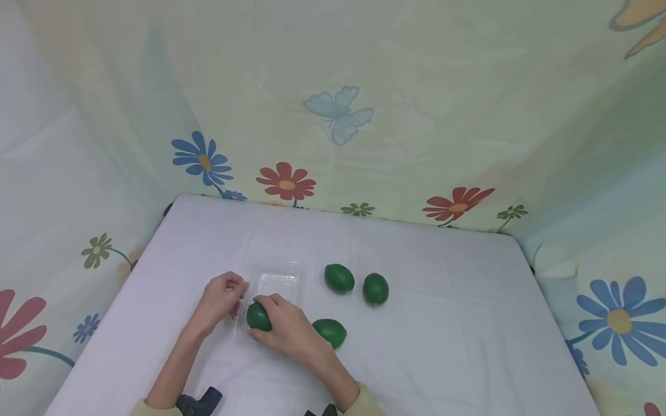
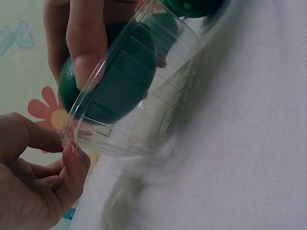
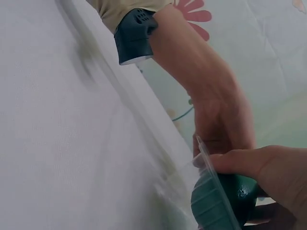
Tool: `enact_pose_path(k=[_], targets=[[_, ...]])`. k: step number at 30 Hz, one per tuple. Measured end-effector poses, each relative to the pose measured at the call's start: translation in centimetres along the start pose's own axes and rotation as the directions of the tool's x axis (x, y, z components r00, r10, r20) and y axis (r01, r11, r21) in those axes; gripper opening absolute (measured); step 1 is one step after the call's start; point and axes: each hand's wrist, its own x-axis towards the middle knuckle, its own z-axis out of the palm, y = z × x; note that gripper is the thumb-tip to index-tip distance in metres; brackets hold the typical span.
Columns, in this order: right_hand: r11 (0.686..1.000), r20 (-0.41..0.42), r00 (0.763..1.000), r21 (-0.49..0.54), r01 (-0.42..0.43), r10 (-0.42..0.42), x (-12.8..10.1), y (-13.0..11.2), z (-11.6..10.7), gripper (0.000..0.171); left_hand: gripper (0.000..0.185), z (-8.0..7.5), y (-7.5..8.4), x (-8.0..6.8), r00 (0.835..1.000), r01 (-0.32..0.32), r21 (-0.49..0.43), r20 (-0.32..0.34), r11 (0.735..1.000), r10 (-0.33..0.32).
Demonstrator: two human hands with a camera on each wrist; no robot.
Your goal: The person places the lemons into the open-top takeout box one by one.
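A clear plastic container lies on the table in front of me, its ribbed wall showing in the left wrist view. My left hand pinches the container's rim between thumb and fingers at its left side. My right hand grips a green lime and holds it within the near part of the container. Through the ribbed wall the same lime shows in the right wrist view; whether it touches the container's floor I cannot tell.
Right of the container are three more limes: one beside my right wrist, one farther back and one to its right. A white cloth covers the table. Flower-printed curtains surround it at the back and sides.
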Motion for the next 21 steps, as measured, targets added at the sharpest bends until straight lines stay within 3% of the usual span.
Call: enact_pose_path(k=[12,21], targets=[[0.996,0.045,0.996,0.013,-0.084,0.083,0.9,0.0,1.3,0.056,0.025,0.3,0.2,0.0,1.000,0.012,-0.004,0.003,1.000,-0.012],[0.994,0.069,0.994,-0.077,-0.080,0.085,1.1,-0.1,1.4,0.054,0.025,0.1,0.3,-0.2,1.000,0.012,0.004,0.001,1.000,-0.012]])
